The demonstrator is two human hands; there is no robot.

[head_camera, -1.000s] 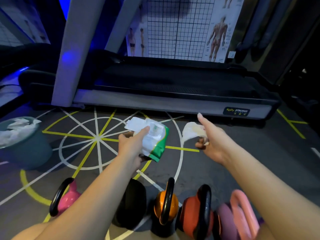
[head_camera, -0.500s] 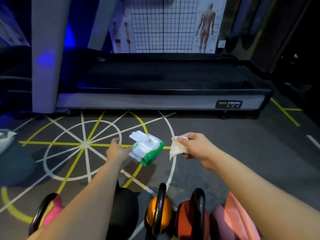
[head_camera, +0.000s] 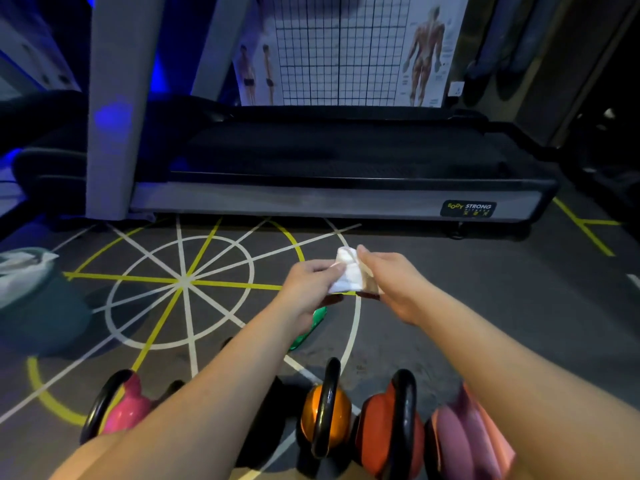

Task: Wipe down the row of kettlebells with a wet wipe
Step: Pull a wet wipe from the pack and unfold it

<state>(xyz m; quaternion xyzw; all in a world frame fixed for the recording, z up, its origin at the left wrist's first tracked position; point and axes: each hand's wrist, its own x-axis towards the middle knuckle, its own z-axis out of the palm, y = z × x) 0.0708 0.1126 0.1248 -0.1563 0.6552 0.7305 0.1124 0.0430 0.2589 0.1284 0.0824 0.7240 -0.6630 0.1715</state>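
Note:
Both hands meet over the floor on a white wet wipe [head_camera: 346, 277]. My left hand [head_camera: 306, 287] pinches its left edge and my right hand [head_camera: 393, 282] grips its right side. Below my left wrist a green strip of the wipe pack [head_camera: 309, 328] shows, mostly hidden by the arm. The kettlebells stand in a row at the bottom: a pink one [head_camera: 126, 410], a black one [head_camera: 266, 431] largely covered by my left forearm, an orange one [head_camera: 325, 415], a red-orange one [head_camera: 388, 427] and a pale pink one [head_camera: 460, 438].
A teal bin [head_camera: 38, 306] with crumpled white wipes stands at the left. A treadmill [head_camera: 339, 199] spans the floor behind the hands, with wall charts beyond it. The floor carries white and yellow line markings.
My left hand has let go of the wipe pack, which now sits below the wrist. That hand moved right and took hold of the wipe with my right hand.

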